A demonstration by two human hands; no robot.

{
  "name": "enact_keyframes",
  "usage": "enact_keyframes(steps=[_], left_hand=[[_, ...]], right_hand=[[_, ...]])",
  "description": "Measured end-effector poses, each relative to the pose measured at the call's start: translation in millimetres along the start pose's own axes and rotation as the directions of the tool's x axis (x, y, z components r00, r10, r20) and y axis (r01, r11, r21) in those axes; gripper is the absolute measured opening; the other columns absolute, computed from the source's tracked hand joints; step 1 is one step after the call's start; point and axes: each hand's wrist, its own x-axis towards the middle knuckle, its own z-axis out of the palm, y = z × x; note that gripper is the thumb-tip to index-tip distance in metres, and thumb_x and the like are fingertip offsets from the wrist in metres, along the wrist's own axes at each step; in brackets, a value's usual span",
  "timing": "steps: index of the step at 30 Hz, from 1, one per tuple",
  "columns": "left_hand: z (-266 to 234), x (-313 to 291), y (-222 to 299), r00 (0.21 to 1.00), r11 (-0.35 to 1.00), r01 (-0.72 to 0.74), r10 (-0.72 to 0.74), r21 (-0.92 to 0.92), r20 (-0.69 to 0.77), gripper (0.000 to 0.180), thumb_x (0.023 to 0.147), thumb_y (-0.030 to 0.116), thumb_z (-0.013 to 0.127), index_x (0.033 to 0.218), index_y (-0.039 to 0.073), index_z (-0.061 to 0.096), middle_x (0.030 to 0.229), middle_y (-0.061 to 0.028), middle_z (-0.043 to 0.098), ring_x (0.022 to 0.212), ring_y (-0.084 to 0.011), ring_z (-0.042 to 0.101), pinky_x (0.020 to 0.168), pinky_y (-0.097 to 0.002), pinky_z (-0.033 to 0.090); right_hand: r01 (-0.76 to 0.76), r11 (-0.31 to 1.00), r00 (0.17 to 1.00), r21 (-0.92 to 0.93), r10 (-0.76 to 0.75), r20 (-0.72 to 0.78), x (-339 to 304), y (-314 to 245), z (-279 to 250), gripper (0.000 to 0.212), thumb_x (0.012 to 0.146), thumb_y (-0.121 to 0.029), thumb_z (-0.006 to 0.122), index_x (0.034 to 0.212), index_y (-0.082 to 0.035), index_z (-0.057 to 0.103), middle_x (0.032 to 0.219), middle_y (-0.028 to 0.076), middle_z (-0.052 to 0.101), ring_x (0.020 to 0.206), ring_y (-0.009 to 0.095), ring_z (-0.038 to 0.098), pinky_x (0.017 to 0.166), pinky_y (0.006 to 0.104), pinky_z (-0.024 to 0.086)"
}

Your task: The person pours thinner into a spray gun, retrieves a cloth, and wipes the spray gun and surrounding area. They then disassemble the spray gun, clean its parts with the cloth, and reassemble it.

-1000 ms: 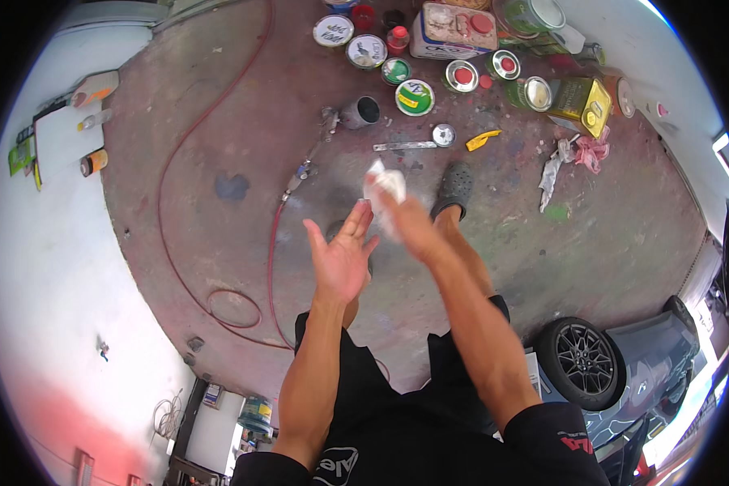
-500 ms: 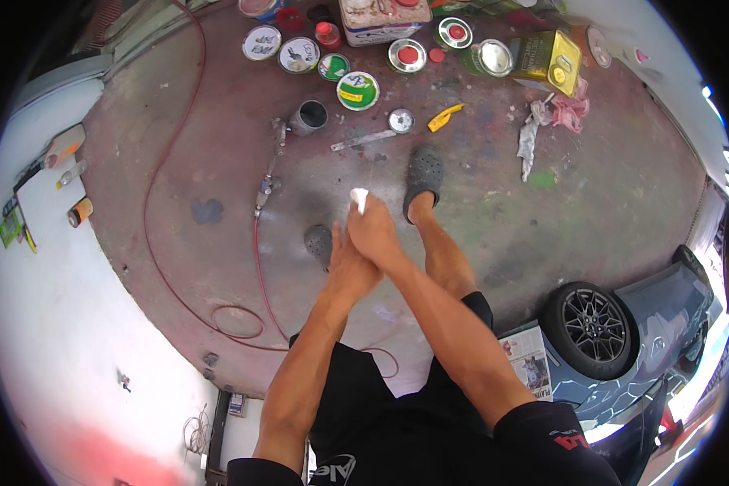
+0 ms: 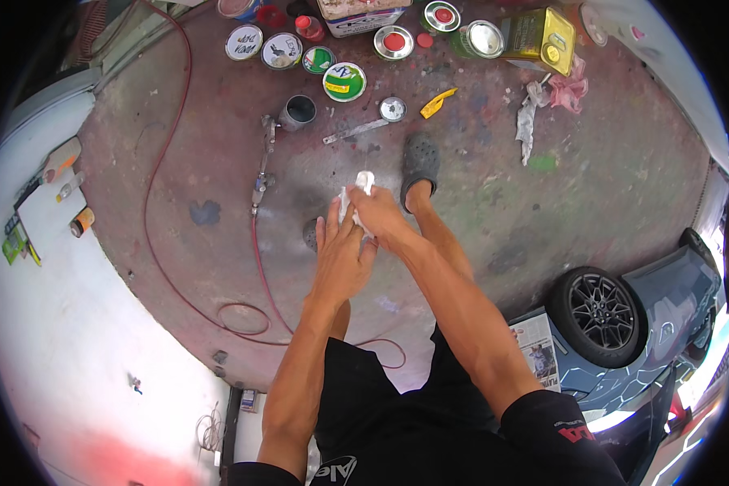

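Note:
A crumpled white cloth [image 3: 364, 180] is between my hands, in front of my body above the floor. My right hand [image 3: 381, 217] is closed round it, with folds poking out past the fingertips. Fingers stretched out and slightly apart, my left hand [image 3: 342, 255] lies against the lower left side of the cloth. Part of the cloth is hidden behind the fingers. Beyond the hands, a spray gun [image 3: 261, 188] on a red hose lies on the floor, beside an open grey cup [image 3: 300, 111] with dark insides.
Several paint tins [image 3: 345, 83] stand along the far side, with a yellow metal can [image 3: 547, 42]. A metal strip [image 3: 355, 131], a yellow tool [image 3: 438, 103] and a used rag [image 3: 528, 121] lie nearer. The red hose [image 3: 147, 202] loops left. A grey car's wheel [image 3: 598, 317] is at right.
My left hand has moved off my right wrist and its fingers have spread against the cloth. More of the cloth now shows. The view has shifted slightly.

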Motion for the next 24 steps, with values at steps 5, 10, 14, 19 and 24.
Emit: enact_keyframes(steps=[5,10,14,19,24], left_hand=[[3,-1,-11,0.910,0.963,0.142,-0.219,-0.230,-0.352,0.087,0.104,0.026,0.068,0.175,0.002,0.023,0.179,-0.0280,0.027,0.168,-0.0467,0.021,0.131,-0.0693,0.017],[10,32,-14,0.858,0.985,0.147,-0.082,0.090,-0.506,0.100,0.100,0.020,0.074,0.177,0.007,0.012,0.179,-0.0326,0.019,0.166,-0.0470,0.025,0.131,-0.0678,0.019],[12,35,-15,0.770,0.988,-0.096,0.152,0.122,-0.620,0.101,0.098,0.023,0.079,0.176,0.006,0.017,0.180,-0.0311,0.017,0.166,-0.0478,0.025,0.131,-0.0677,0.021],[-3,27,-25,0.800,0.993,0.114,-0.086,0.009,-0.594,0.104,0.100,0.025,0.078,0.176,0.003,0.011,0.181,-0.0309,0.013,0.168,-0.0464,0.018,0.133,-0.0644,0.015],[5,40,-20,0.853,0.982,0.186,-0.144,0.036,-0.501,0.094,0.106,0.020,0.068,0.176,0.000,0.009,0.183,-0.0270,0.014,0.171,-0.0417,0.014,0.135,-0.0610,0.010]], right_hand=[[-0.055,0.975,0.983,-0.214,0.091,0.159,-4,-12,-10,0.053,0.112,-0.043,0.061,0.120,0.009,0.070,0.100,0.016,0.077,0.090,0.023,0.075,0.081,0.0429,0.057],[0.232,0.890,0.926,-0.392,-0.325,-0.190,-18,30,35,0.052,0.111,-0.043,0.059,0.110,0.008,0.072,0.091,0.020,0.077,0.086,0.034,0.076,0.079,0.0471,0.057],[-0.165,0.986,0.986,-0.010,0.165,0.000,24,32,18,0.043,0.113,-0.037,0.055,0.112,0.003,0.073,0.092,0.017,0.074,0.076,0.030,0.073,0.074,0.0441,0.056],[-0.311,0.881,0.944,0.356,0.242,0.224,24,10,8,0.048,0.115,-0.041,0.055,0.127,0.003,0.069,0.111,0.013,0.074,0.082,0.022,0.069,0.074,0.0396,0.055],[0.109,0.944,0.980,-0.310,-0.154,-0.123,6,14,42,0.041,0.115,-0.035,0.055,0.122,0.000,0.076,0.099,0.012,0.076,0.088,0.022,0.073,0.082,0.0390,0.056]])
